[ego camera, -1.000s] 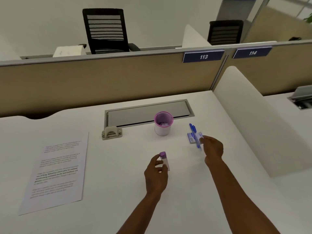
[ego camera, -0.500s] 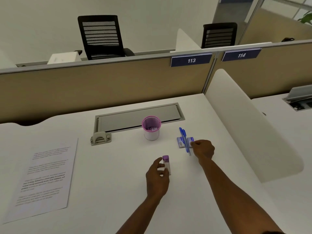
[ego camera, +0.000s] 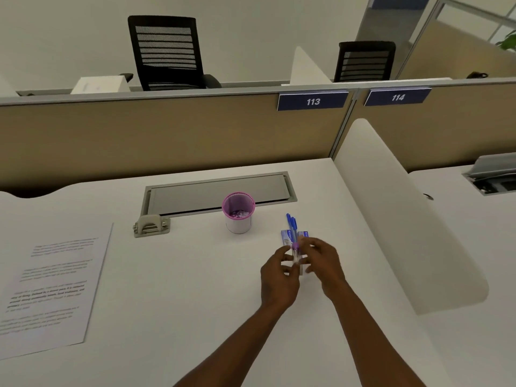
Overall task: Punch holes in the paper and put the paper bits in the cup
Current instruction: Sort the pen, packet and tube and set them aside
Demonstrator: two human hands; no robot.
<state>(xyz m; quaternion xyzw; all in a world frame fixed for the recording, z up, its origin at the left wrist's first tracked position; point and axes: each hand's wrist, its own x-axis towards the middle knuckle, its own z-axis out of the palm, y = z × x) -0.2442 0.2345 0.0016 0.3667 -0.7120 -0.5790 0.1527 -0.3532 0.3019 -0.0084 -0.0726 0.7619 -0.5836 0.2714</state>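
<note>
1. The small clear tube with a purple cap (ego camera: 296, 254) is mostly hidden between the two hands, so only its cap and a pale strip of its body show.
2. The blue pens (ego camera: 291, 224) and the small blue-and-white packet (ego camera: 287, 237) under them are partly covered by the hands; the packet's print is too blurred to read.
3. The left hand (ego camera: 279, 277) has its fingers (ego camera: 284, 258) curled round the tube and grips it from the left side.
4. The right hand (ego camera: 324, 263) is blurred; its fingers (ego camera: 305, 248) bend towards the tube's cap, but whether they pinch it I cannot tell.
5. The white cup with a pink rim (ego camera: 238, 212) stands upright on the white surface (ego camera: 181, 275), beyond and left of the hands, with pale paper bits (ego camera: 238, 214) in its bottom.
6. The grey metal hole punch (ego camera: 151, 225) sits left of the cup, well apart from both hands.
7. The printed white paper sheet (ego camera: 53, 289) lies flat at the far left, its left edge cut off by the frame.
</note>
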